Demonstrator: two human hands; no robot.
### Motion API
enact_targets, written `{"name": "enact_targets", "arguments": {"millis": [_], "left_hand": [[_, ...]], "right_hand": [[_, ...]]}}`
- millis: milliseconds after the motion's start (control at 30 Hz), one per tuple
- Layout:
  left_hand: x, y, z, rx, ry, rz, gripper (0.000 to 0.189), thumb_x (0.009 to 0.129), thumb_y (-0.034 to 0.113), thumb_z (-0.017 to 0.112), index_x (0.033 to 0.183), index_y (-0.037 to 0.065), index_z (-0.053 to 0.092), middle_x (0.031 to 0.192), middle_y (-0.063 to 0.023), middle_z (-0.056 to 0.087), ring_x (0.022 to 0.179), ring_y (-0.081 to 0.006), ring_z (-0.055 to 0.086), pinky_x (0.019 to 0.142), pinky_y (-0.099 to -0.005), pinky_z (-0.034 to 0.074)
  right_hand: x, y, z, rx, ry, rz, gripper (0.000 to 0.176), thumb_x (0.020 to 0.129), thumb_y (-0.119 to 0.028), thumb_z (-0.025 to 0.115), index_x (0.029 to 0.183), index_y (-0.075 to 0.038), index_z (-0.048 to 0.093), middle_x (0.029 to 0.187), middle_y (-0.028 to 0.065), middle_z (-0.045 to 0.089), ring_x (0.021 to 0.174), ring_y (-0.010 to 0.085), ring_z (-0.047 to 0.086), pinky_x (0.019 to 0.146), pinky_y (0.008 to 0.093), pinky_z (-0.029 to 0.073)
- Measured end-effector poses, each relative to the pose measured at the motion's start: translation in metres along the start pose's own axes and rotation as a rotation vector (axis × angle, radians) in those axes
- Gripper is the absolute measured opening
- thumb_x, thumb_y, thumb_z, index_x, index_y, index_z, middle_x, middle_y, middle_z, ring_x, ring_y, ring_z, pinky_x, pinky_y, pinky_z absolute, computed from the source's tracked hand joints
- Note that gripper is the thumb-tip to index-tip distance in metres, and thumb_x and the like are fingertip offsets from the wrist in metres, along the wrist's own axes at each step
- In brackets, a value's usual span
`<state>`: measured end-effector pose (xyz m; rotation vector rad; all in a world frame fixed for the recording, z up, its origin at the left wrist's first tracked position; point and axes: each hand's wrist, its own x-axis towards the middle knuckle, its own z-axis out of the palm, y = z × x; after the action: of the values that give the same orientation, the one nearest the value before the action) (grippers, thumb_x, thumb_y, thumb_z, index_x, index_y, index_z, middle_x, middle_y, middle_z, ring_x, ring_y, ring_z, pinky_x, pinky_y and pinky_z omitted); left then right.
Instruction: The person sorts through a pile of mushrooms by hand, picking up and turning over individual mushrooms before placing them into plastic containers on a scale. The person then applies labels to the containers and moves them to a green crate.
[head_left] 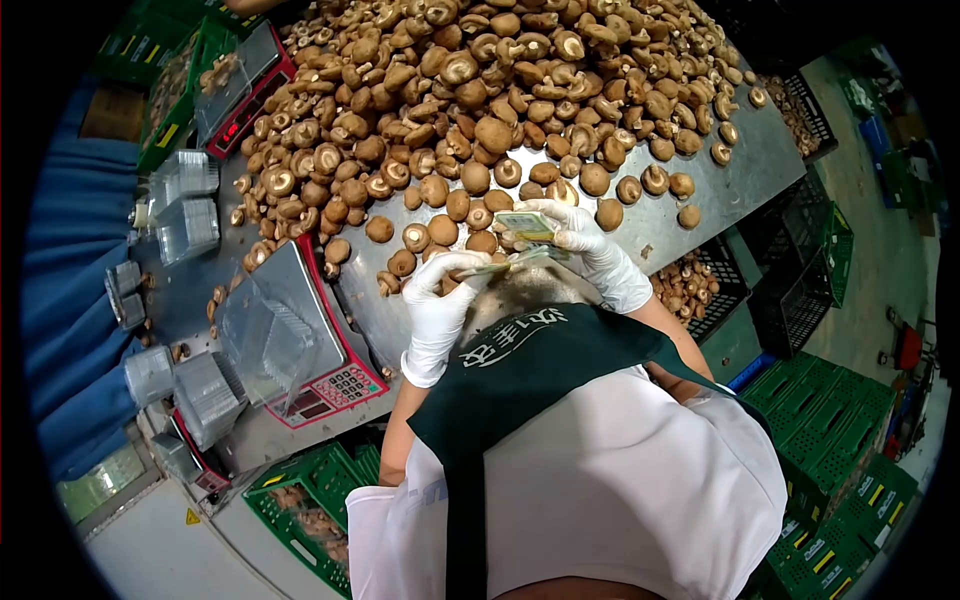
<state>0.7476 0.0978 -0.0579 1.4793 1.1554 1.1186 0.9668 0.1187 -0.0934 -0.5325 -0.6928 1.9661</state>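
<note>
Left hand (438, 300), white-gloved, pinches a thin pale slip (487, 269) at the centre of the frame; just right of it, the right hand (592, 250), also gloved, is closed on a flat printed piece (527, 226). Whether the two pieces join cannot be told. Holding them lightly by the edges would probably keep both uncreased. The slip's long axis runs roughly left to right; the printed piece's slopes gently down rightward, its free end pointing left.
</note>
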Motion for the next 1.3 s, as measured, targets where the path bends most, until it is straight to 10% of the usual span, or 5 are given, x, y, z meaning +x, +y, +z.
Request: {"name": "enact_targets", "arguments": {"millis": [233,467,900,1167,1300], "left_hand": [[-0.006,-0.028,-0.010,-0.272,0.120,-0.257,0.040,0.081,-0.005,0.065,0.119,-0.004,0.051,0.100,-0.0104,0.064,0.092,-0.0133,0.061,0.080,-0.0246,0.050],[-0.003,-0.026,-0.008,-0.372,0.011,-0.289,0.065,0.081,-0.012,0.055,0.140,0.000,0.032,0.130,-0.0127,0.048,0.110,-0.0175,0.054,0.095,-0.0262,0.044],[0.008,-0.017,-0.012,-0.141,-0.171,-0.217,0.028,0.089,0.018,0.061,0.106,-0.004,0.062,0.098,-0.0083,0.061,0.093,-0.0157,0.056,0.084,-0.0258,0.042],[0.011,-0.014,-0.002,0.059,0.031,0.015,0.018,0.077,-0.001,0.068,0.095,-0.003,0.067,0.095,-0.0083,0.065,0.090,-0.0156,0.059,0.078,-0.0270,0.046],[0.009,-0.017,-0.001,-0.082,0.103,-0.004,0.022,0.076,-0.005,0.068,0.097,-0.001,0.068,0.098,-0.0083,0.065,0.092,-0.0157,0.059,0.080,-0.0272,0.046]], "right_hand": [[0.003,-0.014,0.009,-0.045,0.070,-0.123,0.068,0.074,-0.019,0.077,0.129,0.003,0.044,0.127,0.0164,0.052,0.118,0.0238,0.051,0.103,0.0344,0.039],[0.005,-0.016,0.032,-0.859,0.357,-0.352,0.070,0.064,-0.009,0.081,0.126,0.000,0.051,0.119,0.0121,0.059,0.111,0.0205,0.056,0.097,0.0294,0.043],[0.017,-0.007,0.037,-1.431,-0.002,-0.765,0.079,0.063,-0.013,0.080,0.132,-0.003,0.045,0.119,0.0149,0.058,0.100,0.0298,0.059,0.085,0.0353,0.048],[0.013,-0.012,0.038,-1.401,0.083,-0.695,0.084,0.058,-0.015,0.084,0.132,-0.005,0.046,0.131,0.0154,0.051,0.117,0.0311,0.051,0.097,0.0354,0.042],[0.012,-0.010,0.031,-1.382,0.137,-0.626,0.056,0.063,-0.009,0.079,0.115,-0.006,0.059,0.121,0.0111,0.058,0.106,0.0272,0.056,0.089,0.0331,0.047]]}}
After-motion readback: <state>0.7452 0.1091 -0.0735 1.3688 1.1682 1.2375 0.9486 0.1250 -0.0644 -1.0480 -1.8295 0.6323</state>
